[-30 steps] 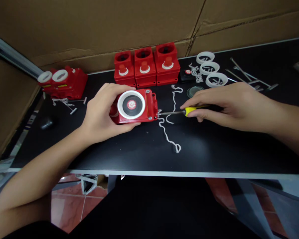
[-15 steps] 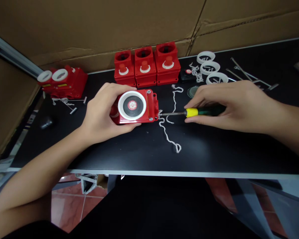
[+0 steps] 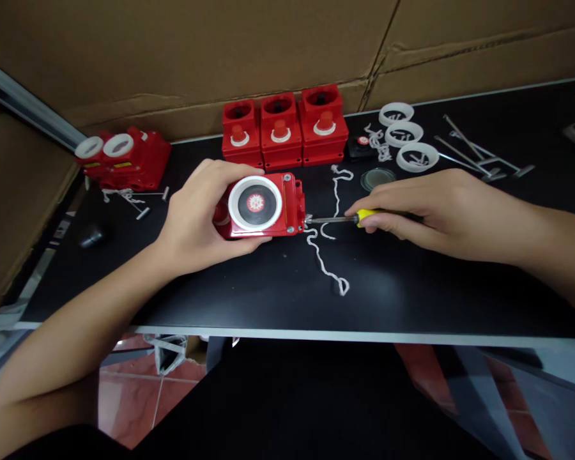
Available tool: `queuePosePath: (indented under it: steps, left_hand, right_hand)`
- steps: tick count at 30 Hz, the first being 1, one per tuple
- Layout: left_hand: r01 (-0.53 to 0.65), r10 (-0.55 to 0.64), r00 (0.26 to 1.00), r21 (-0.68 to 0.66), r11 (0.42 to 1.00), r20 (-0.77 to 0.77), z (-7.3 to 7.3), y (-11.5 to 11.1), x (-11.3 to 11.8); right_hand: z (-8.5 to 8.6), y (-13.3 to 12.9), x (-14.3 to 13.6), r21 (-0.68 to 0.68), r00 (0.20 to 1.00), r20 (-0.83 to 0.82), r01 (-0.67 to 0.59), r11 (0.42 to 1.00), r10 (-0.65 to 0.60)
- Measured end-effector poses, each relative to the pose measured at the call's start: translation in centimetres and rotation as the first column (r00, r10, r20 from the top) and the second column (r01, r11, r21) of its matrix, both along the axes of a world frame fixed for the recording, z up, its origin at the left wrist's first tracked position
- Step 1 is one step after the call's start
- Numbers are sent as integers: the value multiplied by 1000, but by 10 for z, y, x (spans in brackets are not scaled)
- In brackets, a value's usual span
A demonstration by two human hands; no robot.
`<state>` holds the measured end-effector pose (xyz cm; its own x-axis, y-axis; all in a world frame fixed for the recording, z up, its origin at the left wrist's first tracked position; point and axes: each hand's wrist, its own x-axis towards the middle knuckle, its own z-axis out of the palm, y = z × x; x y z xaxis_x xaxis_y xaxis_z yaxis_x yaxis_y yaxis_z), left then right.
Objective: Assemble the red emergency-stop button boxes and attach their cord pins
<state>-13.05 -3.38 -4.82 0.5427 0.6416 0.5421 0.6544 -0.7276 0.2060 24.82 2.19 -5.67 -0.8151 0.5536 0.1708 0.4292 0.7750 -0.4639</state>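
My left hand (image 3: 196, 214) is wrapped round a red box (image 3: 290, 203) that has a white ring and a black disc with a red-and-white emblem on its face. My right hand (image 3: 441, 217) grips a screwdriver (image 3: 365, 217) by its yellow and dark handle, the fingers covering most of it. The metal shaft points left, its tip at a small screw by the right end of the box. White cord (image 3: 320, 255) trails from that end onto the black table; another length curls just behind the shaft.
Three red housings (image 3: 280, 137) stand in a row at the back. More red boxes (image 3: 146, 163) with white rings are at the left. White rings (image 3: 418, 157) holding small parts, clear discs (image 3: 377, 178) and metal rods (image 3: 483, 153) lie at the right. A cardboard wall (image 3: 220, 51) rises behind.
My right hand has shifted its grip on the screwdriver, turning over the handle with the fingers now further forward. The red box and left hand stay nearly in place.
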Motion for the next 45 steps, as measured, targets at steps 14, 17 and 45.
queuePosePath:
  steps: [14, 17, 45]
  left_hand:
    - [-142, 141, 987, -14, 990, -83, -1, 26, -24]
    - [-140, 137, 981, -11, 990, -139, -4, 30, -30]
    - [298, -291, 938, 9, 955, -187, -34, -14, 62]
  right_hand:
    - [3, 24, 25, 203, 998, 0, 56, 977, -57]
    - [1, 23, 26, 172, 999, 46, -4, 985, -4]
    - [-34, -52, -43, 509, 991, 49, -131, 851, 123]
